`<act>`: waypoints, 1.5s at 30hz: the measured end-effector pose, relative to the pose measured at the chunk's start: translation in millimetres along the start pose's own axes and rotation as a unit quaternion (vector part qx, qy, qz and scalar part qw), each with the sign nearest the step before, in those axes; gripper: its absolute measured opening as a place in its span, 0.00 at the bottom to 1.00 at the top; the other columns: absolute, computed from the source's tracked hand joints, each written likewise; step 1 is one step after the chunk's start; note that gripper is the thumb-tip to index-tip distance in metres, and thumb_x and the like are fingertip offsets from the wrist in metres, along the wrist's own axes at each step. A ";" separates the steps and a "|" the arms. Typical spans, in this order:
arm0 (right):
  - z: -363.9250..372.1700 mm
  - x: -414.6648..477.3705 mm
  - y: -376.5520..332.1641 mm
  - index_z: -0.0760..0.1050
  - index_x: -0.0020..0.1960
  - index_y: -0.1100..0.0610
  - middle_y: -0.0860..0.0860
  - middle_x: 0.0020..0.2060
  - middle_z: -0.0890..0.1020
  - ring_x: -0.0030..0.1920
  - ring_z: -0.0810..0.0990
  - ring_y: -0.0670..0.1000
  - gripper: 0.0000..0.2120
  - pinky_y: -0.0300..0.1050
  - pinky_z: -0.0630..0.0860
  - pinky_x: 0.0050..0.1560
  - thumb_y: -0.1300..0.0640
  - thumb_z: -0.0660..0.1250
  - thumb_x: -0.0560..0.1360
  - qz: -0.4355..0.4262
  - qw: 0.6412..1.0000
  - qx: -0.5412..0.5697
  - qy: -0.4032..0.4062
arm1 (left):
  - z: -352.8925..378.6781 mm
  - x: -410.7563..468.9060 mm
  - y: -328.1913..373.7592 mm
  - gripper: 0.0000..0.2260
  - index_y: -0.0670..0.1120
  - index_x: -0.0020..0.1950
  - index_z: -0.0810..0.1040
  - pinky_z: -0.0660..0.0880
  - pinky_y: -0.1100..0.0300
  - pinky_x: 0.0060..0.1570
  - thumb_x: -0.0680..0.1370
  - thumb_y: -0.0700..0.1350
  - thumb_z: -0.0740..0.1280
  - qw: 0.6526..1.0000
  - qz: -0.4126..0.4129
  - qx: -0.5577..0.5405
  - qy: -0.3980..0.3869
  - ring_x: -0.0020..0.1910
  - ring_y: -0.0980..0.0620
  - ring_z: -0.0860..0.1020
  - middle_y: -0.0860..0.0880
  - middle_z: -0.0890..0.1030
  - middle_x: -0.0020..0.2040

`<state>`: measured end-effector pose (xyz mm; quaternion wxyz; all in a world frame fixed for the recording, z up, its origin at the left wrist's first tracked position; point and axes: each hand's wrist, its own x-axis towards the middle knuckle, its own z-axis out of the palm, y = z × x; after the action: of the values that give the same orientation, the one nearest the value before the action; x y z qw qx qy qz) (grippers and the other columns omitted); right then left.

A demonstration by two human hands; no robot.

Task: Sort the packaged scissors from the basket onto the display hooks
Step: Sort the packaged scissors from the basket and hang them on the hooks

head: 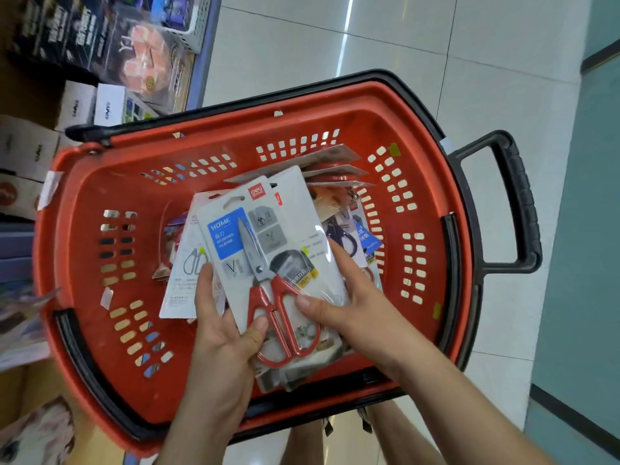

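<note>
Both hands hold a packaged pair of red-handled scissors (268, 263) over the red basket (335, 105): the left hand (221, 333) grips its near-left edge, the right hand (345, 297) pinches its right side. More packs (335, 169) lie in the basket.

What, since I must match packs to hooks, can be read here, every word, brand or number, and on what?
"HOME": blue label on the top scissors pack.
"deli": red tag at that pack's top.
Too small or blurred: the rest of that pack's print, the other packs in the basket, the white boxes beside it.
</note>
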<state>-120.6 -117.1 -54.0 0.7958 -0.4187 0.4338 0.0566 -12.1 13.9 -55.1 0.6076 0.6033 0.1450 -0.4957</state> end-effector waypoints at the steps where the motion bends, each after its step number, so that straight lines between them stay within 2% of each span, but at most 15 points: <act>1: 1.7 -0.7 0.8 0.63 0.74 0.40 0.48 0.61 0.83 0.60 0.83 0.51 0.33 0.56 0.79 0.62 0.61 0.71 0.76 -0.008 1.000 0.003 0.003 | 0.3 -1.2 0.1 0.38 0.64 0.76 0.59 0.78 0.42 0.56 0.77 0.27 0.59 1.000 0.001 -0.001 0.014 0.65 0.46 0.78 0.51 0.77 0.68; 4: 7.0 -8.5 2.1 0.65 0.71 0.38 0.45 0.60 0.83 0.60 0.83 0.50 0.28 0.57 0.78 0.63 0.58 0.69 0.77 -0.018 1.000 0.018 0.010 | 3.3 -7.7 3.7 0.27 0.50 0.72 0.70 0.80 0.46 0.53 0.78 0.26 0.57 0.999 0.001 0.004 0.043 0.59 0.47 0.81 0.48 0.82 0.62; 6: 11.5 -15.7 1.3 0.63 0.71 0.33 0.41 0.61 0.81 0.61 0.82 0.48 0.27 0.57 0.77 0.64 0.56 0.67 0.79 -0.024 0.999 0.018 0.028 | 4.6 -13.4 8.4 0.25 0.48 0.67 0.75 0.81 0.50 0.50 0.78 0.25 0.57 0.997 -0.006 -0.005 0.077 0.57 0.47 0.82 0.47 0.83 0.59; 9: 17.9 -31.0 -5.8 0.55 0.68 0.20 0.37 0.69 0.75 0.67 0.77 0.47 0.37 0.58 0.75 0.67 0.56 0.68 0.79 -0.049 0.998 -0.010 0.034 | 3.5 -27.5 19.8 0.24 0.46 0.67 0.75 0.83 0.53 0.44 0.78 0.26 0.58 0.995 -0.010 -0.011 0.096 0.54 0.45 0.83 0.45 0.84 0.56; 11: 21.8 -43.6 -15.8 0.58 0.66 0.19 0.34 0.69 0.73 0.68 0.76 0.45 0.36 0.54 0.76 0.66 0.56 0.68 0.77 -0.060 0.998 -0.008 0.025 | 0.7 -41.2 29.1 0.23 0.45 0.67 0.75 0.82 0.55 0.39 0.78 0.26 0.57 0.995 -0.004 -0.021 0.098 0.52 0.45 0.84 0.43 0.85 0.55; 15: 36.3 -71.9 -41.8 0.75 0.65 0.33 0.35 0.61 0.80 0.63 0.80 0.48 0.22 0.55 0.78 0.63 0.57 0.66 0.78 -0.038 0.999 -0.017 0.011 | -3.2 -75.2 55.0 0.23 0.45 0.66 0.75 0.82 0.54 0.38 0.77 0.25 0.57 0.995 0.010 -0.053 0.080 0.48 0.46 0.85 0.43 0.85 0.53; 19: 57.4 -107.3 -71.4 0.75 0.67 0.39 0.40 0.62 0.81 0.58 0.83 0.49 0.26 0.51 0.82 0.56 0.52 0.72 0.70 -0.050 0.998 -0.026 -0.006 | -4.1 -120.0 86.5 0.23 0.45 0.66 0.76 0.82 0.53 0.39 0.76 0.26 0.58 0.995 0.011 -0.091 0.035 0.50 0.43 0.85 0.41 0.84 0.55; 21: 68.6 -124.9 -91.7 0.75 0.68 0.43 0.42 0.61 0.82 0.57 0.84 0.49 0.28 0.46 0.83 0.52 0.56 0.74 0.69 -0.063 0.997 -0.047 -0.021 | -2.1 -145.1 103.1 0.23 0.45 0.66 0.75 0.82 0.52 0.40 0.74 0.28 0.60 0.993 0.018 -0.115 0.023 0.52 0.43 0.84 0.41 0.84 0.56; 24: 87.0 -151.7 -122.2 0.78 0.64 0.47 0.41 0.56 0.84 0.55 0.84 0.46 0.22 0.41 0.82 0.52 0.59 0.72 0.71 -0.096 0.988 -0.119 -0.033 | 2.6 -183.9 120.7 0.23 0.44 0.66 0.75 0.82 0.49 0.43 0.74 0.28 0.61 0.989 0.042 -0.135 0.045 0.54 0.42 0.83 0.41 0.83 0.58; 29: 121.2 -206.7 -170.8 0.79 0.61 0.50 0.43 0.53 0.85 0.49 0.86 0.45 0.16 0.35 0.80 0.43 0.65 0.64 0.79 -0.131 0.981 -0.133 -0.058 | 1.3 -257.7 152.6 0.23 0.43 0.65 0.75 0.82 0.47 0.46 0.70 0.34 0.65 0.958 0.127 -0.224 0.127 0.50 0.45 0.84 0.40 0.83 0.57; 34: 161.2 -266.6 -212.8 0.80 0.60 0.44 0.32 0.55 0.82 0.58 0.78 0.33 0.20 0.23 0.70 0.56 0.67 0.59 0.81 -0.220 0.936 -0.261 -0.090 | -6.2 -339.0 177.3 0.18 0.45 0.60 0.75 0.83 0.52 0.37 0.74 0.29 0.62 0.939 0.190 -0.233 0.167 0.42 0.51 0.84 0.47 0.85 0.47; 37: 189.2 -302.1 -225.1 0.80 0.61 0.45 0.32 0.56 0.82 0.59 0.77 0.32 0.14 0.22 0.69 0.55 0.60 0.65 0.81 -0.240 0.916 -0.293 -0.131 | -2.3 -387.2 182.0 0.21 0.44 0.65 0.73 0.82 0.48 0.42 0.73 0.29 0.63 0.931 0.214 -0.239 0.176 0.43 0.50 0.84 0.48 0.86 0.47; 39: 210.0 -326.1 -228.0 0.80 0.61 0.44 0.33 0.54 0.83 0.57 0.79 0.34 0.18 0.26 0.73 0.55 0.52 0.75 0.72 -0.246 0.900 -0.316 -0.172 | 0.5 -417.5 183.0 0.24 0.44 0.66 0.72 0.81 0.47 0.44 0.70 0.31 0.65 0.919 0.236 -0.257 0.182 0.44 0.48 0.84 0.46 0.85 0.49; 41: 229.3 -347.9 -226.5 0.80 0.59 0.47 0.34 0.51 0.83 0.52 0.81 0.33 0.24 0.27 0.75 0.50 0.56 0.79 0.65 -0.252 0.889 -0.325 -0.203 | 1.4 -448.1 183.3 0.23 0.45 0.64 0.73 0.82 0.48 0.43 0.70 0.31 0.66 0.908 0.252 -0.272 0.195 0.44 0.48 0.84 0.47 0.86 0.47; 45: 262.6 -385.3 -221.0 0.81 0.56 0.46 0.38 0.51 0.84 0.51 0.82 0.36 0.22 0.30 0.76 0.51 0.65 0.77 0.68 -0.274 0.870 -0.326 -0.247 | -17.5 -503.5 183.7 0.29 0.42 0.66 0.72 0.82 0.48 0.47 0.67 0.27 0.69 0.882 0.290 -0.305 0.213 0.48 0.44 0.84 0.41 0.84 0.54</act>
<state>-89.3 33.9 438.4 0.6786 -0.7290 0.0481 0.0757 -96.8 204.2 439.1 0.8326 0.4943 0.2336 -0.0883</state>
